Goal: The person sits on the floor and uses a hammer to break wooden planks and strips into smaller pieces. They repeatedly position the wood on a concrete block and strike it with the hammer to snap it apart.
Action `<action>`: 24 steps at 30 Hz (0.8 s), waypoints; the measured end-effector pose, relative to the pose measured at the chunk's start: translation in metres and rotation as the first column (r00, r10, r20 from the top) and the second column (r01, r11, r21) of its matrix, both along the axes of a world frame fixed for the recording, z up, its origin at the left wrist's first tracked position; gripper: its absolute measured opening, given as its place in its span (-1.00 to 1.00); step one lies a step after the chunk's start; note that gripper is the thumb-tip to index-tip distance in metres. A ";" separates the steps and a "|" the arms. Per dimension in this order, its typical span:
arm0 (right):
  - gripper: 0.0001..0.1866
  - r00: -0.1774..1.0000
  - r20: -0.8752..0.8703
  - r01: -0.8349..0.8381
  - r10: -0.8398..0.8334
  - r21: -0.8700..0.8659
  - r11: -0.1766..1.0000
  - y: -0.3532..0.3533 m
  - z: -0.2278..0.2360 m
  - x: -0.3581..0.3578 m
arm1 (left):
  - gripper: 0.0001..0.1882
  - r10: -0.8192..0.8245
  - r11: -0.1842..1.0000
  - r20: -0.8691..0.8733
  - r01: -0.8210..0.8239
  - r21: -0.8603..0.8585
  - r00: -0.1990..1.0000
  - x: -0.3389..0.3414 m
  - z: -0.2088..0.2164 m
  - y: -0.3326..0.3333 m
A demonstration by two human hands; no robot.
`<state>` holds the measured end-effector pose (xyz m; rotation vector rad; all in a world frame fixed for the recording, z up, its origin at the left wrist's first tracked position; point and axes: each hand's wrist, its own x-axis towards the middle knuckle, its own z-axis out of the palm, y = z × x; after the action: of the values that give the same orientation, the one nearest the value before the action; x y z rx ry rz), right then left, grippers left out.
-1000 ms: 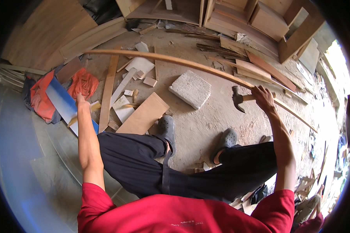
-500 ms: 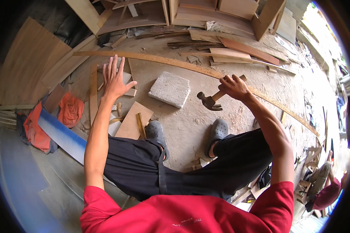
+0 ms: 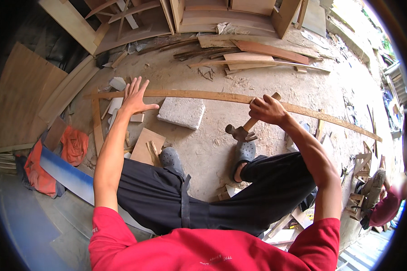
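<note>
A long, thin wooden strip (image 3: pixel 203 95) stretches from left to right ahead of me, passing over the far edge of a pale, rough stone block (image 3: pixel 181 114). My left hand (image 3: pixel 134 100) is open at the strip's left part, fingers spread and pointing away; whether it touches the wood I cannot tell. In my right hand (image 3: pixel 267 109) is a claw hammer (image 3: pixel 241 133), gripped by its wooden handle with the dark head hanging down toward my right shoe. The strip runs right by that fist, and the fingers hide whether they also hold it.
Boards and offcuts (image 3: pixel 257 58) lie on the dusty floor beyond the strip, before a wooden cabinet frame (image 3: pixel 230 20). At left are a leaning plywood sheet (image 3: pixel 22 86), orange cloth (image 3: pixel 74 144) and a blue-white panel (image 3: pixel 72 169). Another person (image 3: pixel 384 207) is at far right.
The strip has come nearer to me, from beyond the stone block to over its far edge. Both hands have moved with it, the hammer still in my right. The view has shifted a little.
</note>
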<state>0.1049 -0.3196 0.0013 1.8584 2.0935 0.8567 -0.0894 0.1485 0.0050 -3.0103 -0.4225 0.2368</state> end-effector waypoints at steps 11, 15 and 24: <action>-0.87 0.945 -0.131 0.299 -0.299 -0.018 0.954 -0.042 -0.031 0.013 | -0.24 -0.112 0.900 -0.101 0.058 -0.432 0.989 0.000 -0.052 -0.024; -0.84 0.837 -0.098 0.527 -0.538 -0.114 0.842 -0.067 -0.041 0.019 | -0.14 -0.131 0.875 -0.166 0.035 -0.484 0.977 0.021 -0.030 -0.055; -0.85 0.415 -0.230 0.800 -0.880 -0.369 0.473 -0.133 -0.048 -0.040 | -0.38 -0.072 0.719 -0.406 -0.234 -0.654 0.911 0.003 -0.005 -0.078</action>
<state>0.0647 -0.4522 -0.0464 2.6645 0.9343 -0.0232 -0.0863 0.0705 -0.0003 -3.4863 -0.5152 1.2850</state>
